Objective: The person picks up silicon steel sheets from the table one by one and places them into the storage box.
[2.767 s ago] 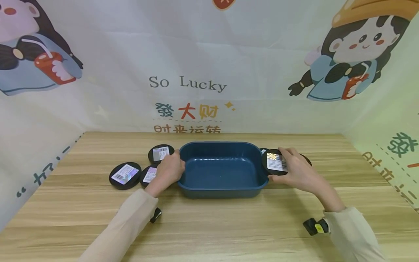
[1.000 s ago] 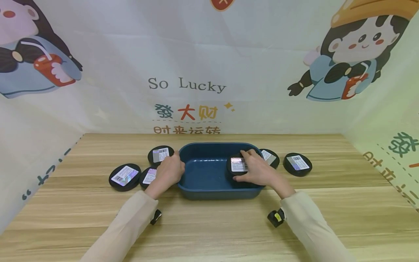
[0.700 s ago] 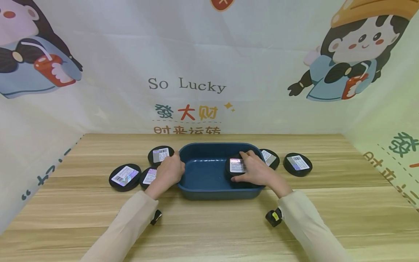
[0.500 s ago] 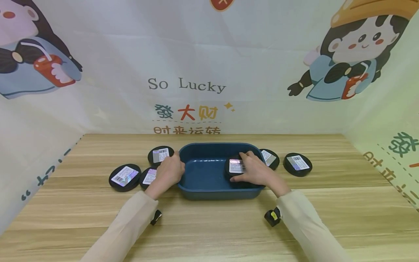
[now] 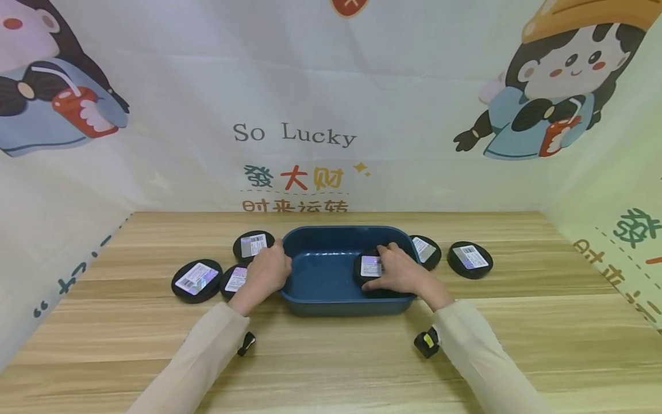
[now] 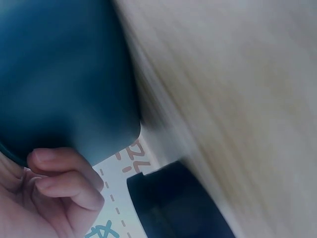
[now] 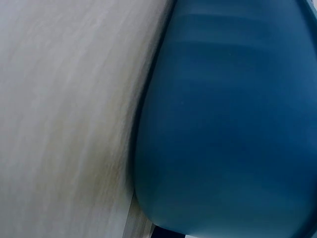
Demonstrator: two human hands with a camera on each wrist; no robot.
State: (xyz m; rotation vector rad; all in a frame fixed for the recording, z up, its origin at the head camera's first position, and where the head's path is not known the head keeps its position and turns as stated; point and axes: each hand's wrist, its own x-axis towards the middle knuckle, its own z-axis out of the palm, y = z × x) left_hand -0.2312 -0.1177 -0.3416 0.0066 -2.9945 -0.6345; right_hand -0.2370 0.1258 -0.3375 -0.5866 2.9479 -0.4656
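A dark blue rectangular plastic basin [image 5: 331,310] stands mid-table. My left hand [image 5: 268,269] grips its left rim; in the left wrist view the fingers [image 6: 69,191] curl at the basin wall [image 6: 64,89]. Inside the basin at its right end, my right hand [image 5: 400,271] holds a flat round black container [image 5: 366,276] with a silvery label, thumb in front and fingers behind. The right wrist view shows only the basin's outer wall [image 7: 228,124] and the table, with that hand hidden.
Left of the basin lie three similar labelled black containers: one at back [image 5: 253,246], one partly behind my left hand [image 5: 235,280], one farther left [image 5: 197,280]. Two more containers lie right, one by the rim [image 5: 426,251], one farther out [image 5: 469,260]. A printed cloth [image 5: 439,184] backs the table.
My right hand has carried the black container from right of the basin to inside it, then slightly lower and left. My left hand has stayed on the rim.
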